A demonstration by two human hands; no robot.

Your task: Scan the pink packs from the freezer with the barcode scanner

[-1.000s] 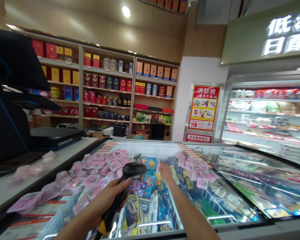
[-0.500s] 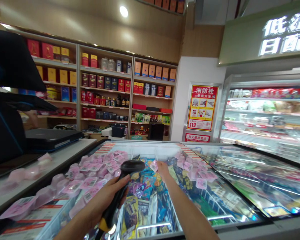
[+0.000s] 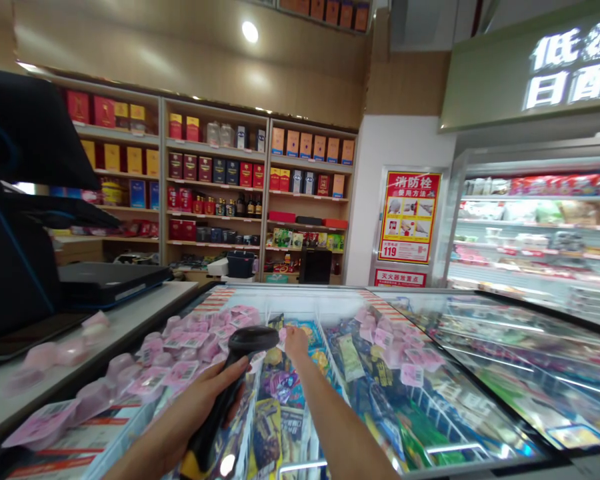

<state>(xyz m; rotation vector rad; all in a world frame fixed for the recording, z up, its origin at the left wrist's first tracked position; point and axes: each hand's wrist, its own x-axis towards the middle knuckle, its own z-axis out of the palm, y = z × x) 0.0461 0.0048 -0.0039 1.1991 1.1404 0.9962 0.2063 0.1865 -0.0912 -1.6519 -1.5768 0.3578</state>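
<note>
My left hand [image 3: 214, 393] is wrapped round the handle of a black and yellow barcode scanner [image 3: 253, 339], its head pointing up and away over the freezer. Just right of that head, my right hand [image 3: 296, 343] is closed on a small pink cup [image 3: 282, 337], mostly hidden by the fingers. To the left, many pink cups with barcode lids [image 3: 200, 337] lie heaped on the freezer's glass top. A smaller group of pink cups [image 3: 397, 340] sits on the glass to the right. Below the glass, bagged frozen goods [image 3: 280, 387] show in wire baskets.
A black checkout terminal [image 3: 25, 200] stands on the white counter [image 3: 155, 310] at left, with a few more pink cups [image 3: 70, 350]. More chest freezer [image 3: 505, 353] extends right. Beyond are shelves of boxed goods [image 3: 215, 170] and an upright chiller [image 3: 535, 233].
My right hand has moved left with the pink cup, close to the scanner head. The scanner has shifted slightly left and down. The view has turned a little left.
</note>
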